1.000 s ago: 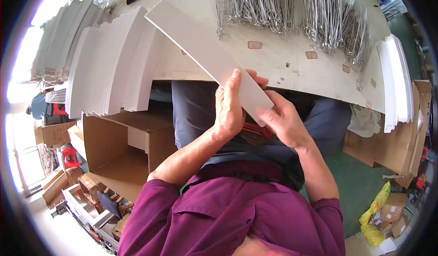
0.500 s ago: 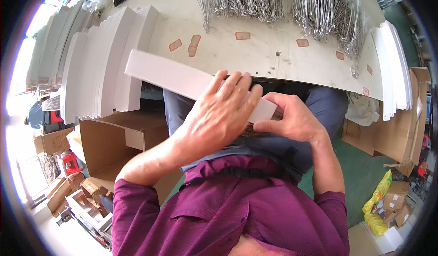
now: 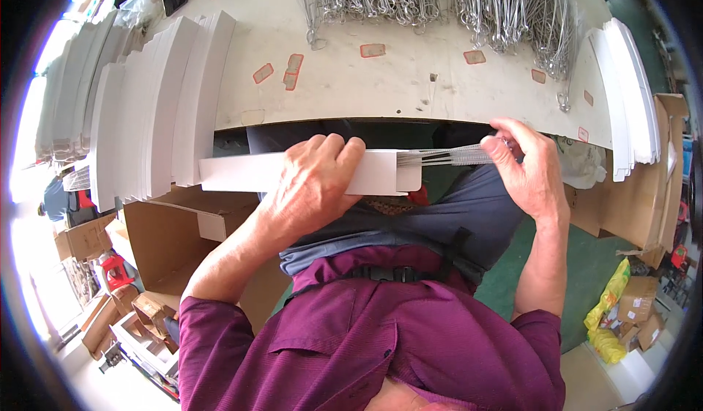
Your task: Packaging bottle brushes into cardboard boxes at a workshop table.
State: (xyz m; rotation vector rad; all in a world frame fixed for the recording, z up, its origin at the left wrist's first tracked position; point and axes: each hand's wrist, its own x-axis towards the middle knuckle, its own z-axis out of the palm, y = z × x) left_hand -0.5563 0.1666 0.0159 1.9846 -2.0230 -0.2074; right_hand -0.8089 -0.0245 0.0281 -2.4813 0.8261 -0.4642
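Across my lap lies a long, narrow white cardboard box (image 3: 245, 173), nearly level, its right end open with a flap sticking out. My left hand (image 3: 316, 169) is closed over the box near its middle. A bundle of thin metal wire rods (image 3: 454, 156) sticks out of the open end; how far it reaches inside is hidden. At the bundle's outer end, my right hand (image 3: 529, 163) is closed with the thumb and fingers around the rods. Many similar rods with looped ends (image 3: 381, 1) lie in heaps at the far side of the table.
Rows of white boxes (image 3: 150, 110) stand at the left of the table (image 3: 322, 92), and more white boxes (image 3: 626, 96) at the right edge. Below left is an open brown carton (image 3: 157, 246); another carton (image 3: 652, 191) stands at the right. A yellow bag (image 3: 608, 301) lies on the floor.
The white box has gone from slanting to nearly level and lower. My right hand has moved right, away from its end, and the rods now show between hand and box.
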